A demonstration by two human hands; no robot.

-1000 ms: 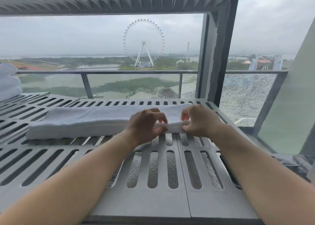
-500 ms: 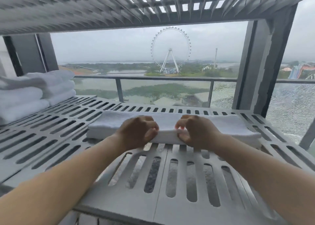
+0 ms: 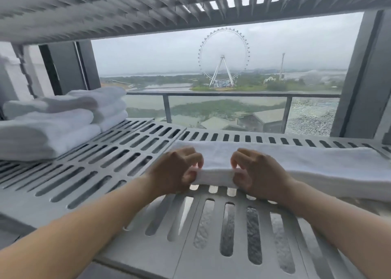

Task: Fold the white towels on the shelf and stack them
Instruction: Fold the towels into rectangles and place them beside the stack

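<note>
Left hand (image 3: 179, 171) and right hand (image 3: 254, 173) each pinch the near edge of the folded white towel (image 3: 306, 168) at frame centre. The towel lies across the slotted grey shelf (image 3: 118, 164). Stacked folded towels (image 3: 63, 120) sit left of centre.

Bare forearms enter from 8 and 4 o'clock. Left grip (image 3: 177, 173) and right grip (image 3: 257, 173), side by side, each pinch the towel (image 3: 215, 162) edge with curled fingers.
</note>
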